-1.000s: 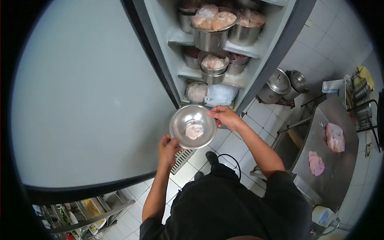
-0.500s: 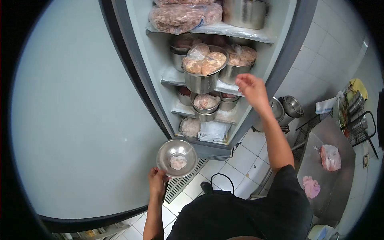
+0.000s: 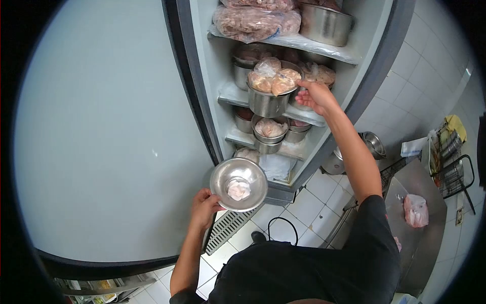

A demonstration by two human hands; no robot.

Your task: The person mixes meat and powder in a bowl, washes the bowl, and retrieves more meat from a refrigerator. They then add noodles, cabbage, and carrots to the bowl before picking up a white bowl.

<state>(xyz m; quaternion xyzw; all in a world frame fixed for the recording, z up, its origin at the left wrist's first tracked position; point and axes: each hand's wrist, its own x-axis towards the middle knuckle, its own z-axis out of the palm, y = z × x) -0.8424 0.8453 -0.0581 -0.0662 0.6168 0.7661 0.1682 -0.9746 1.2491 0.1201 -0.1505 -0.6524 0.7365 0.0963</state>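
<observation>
My left hand grips the near left edge of a shiny metal bowl, held up in front of the refrigerator. A small whitish lump lies in the bottom of the bowl. My right hand is reaching into the refrigerator, its fingers apart. Its fingertips are right at the right rim of a steel pot on the middle shelf. Knotted clear bags of pale orange-pink food are heaped in that pot. Behind my right hand another steel pot is partly hidden, with more bagged food on top.
The refrigerator door stands wide at the left. Large bags of meat and a pot fill the upper shelf; smaller pots sit lower. At right, a metal counter carries bagged pink meat. A floor grate lies below.
My right hand has moved left and in to the rim of the bag-filled pot. The bowl in my left hand has come up and right, closer to the shelves. The view has shifted slightly.
</observation>
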